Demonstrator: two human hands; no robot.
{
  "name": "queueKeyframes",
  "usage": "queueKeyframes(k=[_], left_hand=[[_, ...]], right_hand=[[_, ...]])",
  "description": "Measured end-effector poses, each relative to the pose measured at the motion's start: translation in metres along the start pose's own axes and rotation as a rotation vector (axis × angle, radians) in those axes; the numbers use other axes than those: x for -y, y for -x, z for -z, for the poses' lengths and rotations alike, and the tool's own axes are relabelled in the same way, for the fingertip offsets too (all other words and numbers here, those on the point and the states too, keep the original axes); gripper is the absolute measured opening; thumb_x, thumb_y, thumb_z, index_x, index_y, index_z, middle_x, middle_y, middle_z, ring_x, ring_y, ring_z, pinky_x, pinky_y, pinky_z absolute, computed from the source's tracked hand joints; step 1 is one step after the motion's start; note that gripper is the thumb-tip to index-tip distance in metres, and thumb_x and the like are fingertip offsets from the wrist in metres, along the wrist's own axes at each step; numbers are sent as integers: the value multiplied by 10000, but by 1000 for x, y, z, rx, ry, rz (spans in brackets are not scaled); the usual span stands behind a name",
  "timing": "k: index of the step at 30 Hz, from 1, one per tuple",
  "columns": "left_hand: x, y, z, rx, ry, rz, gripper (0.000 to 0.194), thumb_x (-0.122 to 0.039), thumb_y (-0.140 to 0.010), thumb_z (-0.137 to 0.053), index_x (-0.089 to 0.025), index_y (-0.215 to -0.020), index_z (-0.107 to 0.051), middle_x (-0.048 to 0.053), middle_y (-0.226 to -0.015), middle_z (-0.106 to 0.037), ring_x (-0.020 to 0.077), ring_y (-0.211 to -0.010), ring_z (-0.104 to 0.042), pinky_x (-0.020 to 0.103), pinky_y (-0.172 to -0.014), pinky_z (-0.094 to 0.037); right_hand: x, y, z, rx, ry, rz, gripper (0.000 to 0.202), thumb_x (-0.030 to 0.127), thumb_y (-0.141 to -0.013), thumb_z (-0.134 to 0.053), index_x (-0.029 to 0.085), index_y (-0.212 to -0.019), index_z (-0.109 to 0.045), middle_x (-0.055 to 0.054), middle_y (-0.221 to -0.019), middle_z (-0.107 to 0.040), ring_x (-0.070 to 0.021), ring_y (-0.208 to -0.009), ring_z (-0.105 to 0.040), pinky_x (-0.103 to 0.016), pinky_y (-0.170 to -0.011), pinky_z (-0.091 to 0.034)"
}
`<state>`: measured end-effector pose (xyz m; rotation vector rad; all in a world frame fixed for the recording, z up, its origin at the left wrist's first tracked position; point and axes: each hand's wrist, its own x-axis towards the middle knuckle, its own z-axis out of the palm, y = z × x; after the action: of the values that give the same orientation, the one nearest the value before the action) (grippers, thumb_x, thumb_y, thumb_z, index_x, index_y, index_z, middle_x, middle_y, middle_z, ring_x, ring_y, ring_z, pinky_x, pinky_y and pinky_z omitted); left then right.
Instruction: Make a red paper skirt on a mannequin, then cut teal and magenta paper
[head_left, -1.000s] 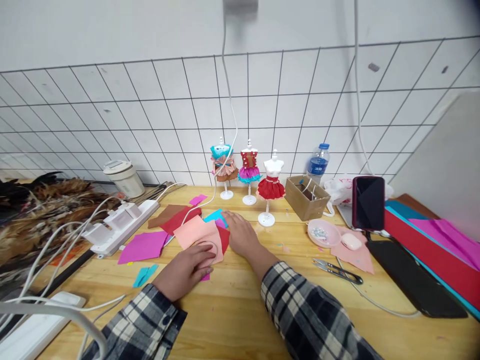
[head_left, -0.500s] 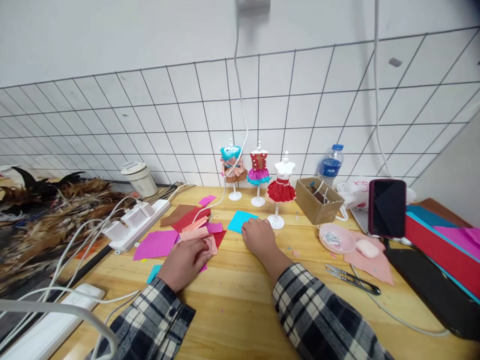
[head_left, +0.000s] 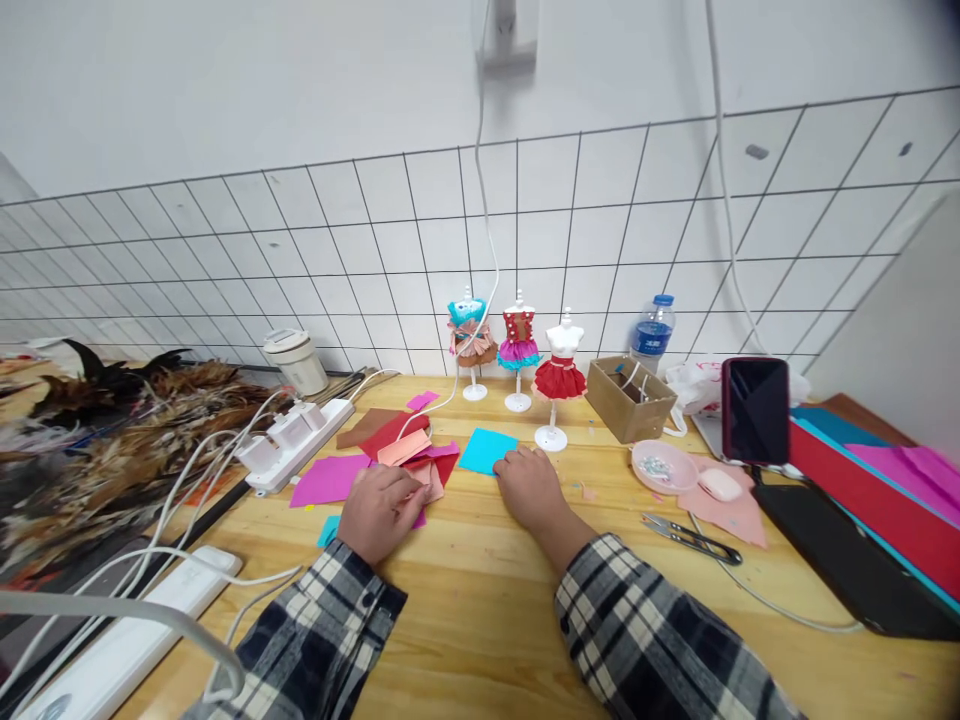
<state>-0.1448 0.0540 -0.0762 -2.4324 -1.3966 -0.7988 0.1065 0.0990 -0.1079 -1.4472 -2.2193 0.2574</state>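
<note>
My left hand [head_left: 381,508] rests on the pile of fabric scraps, its curled fingers at a pink piece [head_left: 431,477]; whether they grip it is hidden. My right hand [head_left: 531,487] lies on the table with bent fingers at the lower right corner of a blue square [head_left: 487,451]. A magenta piece [head_left: 328,481], a red piece [head_left: 394,437] and a peach strip [head_left: 404,447] surround the left hand. Behind stand three small white dress forms: one in a red skirt [head_left: 559,379], one in a red top [head_left: 519,325], one in blue and brown [head_left: 471,330].
Snips [head_left: 694,541], a pink dish [head_left: 664,467], a cardboard box [head_left: 630,400] and an upright phone [head_left: 755,411] are on the right. A power strip [head_left: 300,450], cables and feathers [head_left: 135,450] lie left. One white cable [head_left: 487,215] hangs down centrally.
The whole view has shifted a little. My left hand has drawn back slightly from the pink piece, showing more of the scraps. My right hand stays by the blue square.
</note>
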Motion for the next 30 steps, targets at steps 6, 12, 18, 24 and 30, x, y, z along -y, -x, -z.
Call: queueKeyframes(k=[6, 12, 18, 24, 30], left_hand=[[-25, 2, 0, 38, 224, -173, 228, -292, -888, -545, -195, -750, -698, 53, -696, -675, 173, -690, -592, 313, -681, -461], [-93, -3, -36, -77, 600, 134, 808, -545, -767, -681, -184, -1422, -375, 189, -1356, -512, 306, -1226, -513, 462, -953, -472], [-130, -25, -61, 170, 1110, 404, 903, -542, -626, -798, -171, -1368, -443, 175, -1268, -600, 345, -1166, -573, 470, -964, -466], [-116, -19, -55, 219, 1266, 559, 306, -435, -734, -738, -162, -836, -642, 42, -780, -699, 194, -744, -649, 298, -709, -527], [-113, -24, -54, 221, 1256, 577, 368, -492, -740, -717, -150, -860, -654, 38, -771, -700, 193, -733, -638, 304, -711, -520]], right_hand=[[5, 24, 17, -163, -318, -188, 141, 217, -860, -456, 193, -849, -594, -80, -899, -662, -217, -880, -583, -332, -801, -409], [-4, 88, 40, -200, -721, -435, 275, 425, -940, -289, 221, -903, -470, 70, -523, -415, -150, -467, -422, -243, -454, -342], [-25, 118, 56, -231, -1022, -431, 304, 517, -870, -520, 220, -809, -497, 50, -641, -443, -124, -577, -423, -235, -532, -342], [-21, 116, 49, -93, -1248, -346, 549, 600, -797, -628, 217, -1176, -525, 11, -760, -561, -136, -642, -492, -235, -554, -362], [-16, 117, 52, -40, -1367, -216, 604, 681, -768, -604, 182, -1102, -666, -56, -850, -614, -182, -794, -543, -246, -585, -415]])
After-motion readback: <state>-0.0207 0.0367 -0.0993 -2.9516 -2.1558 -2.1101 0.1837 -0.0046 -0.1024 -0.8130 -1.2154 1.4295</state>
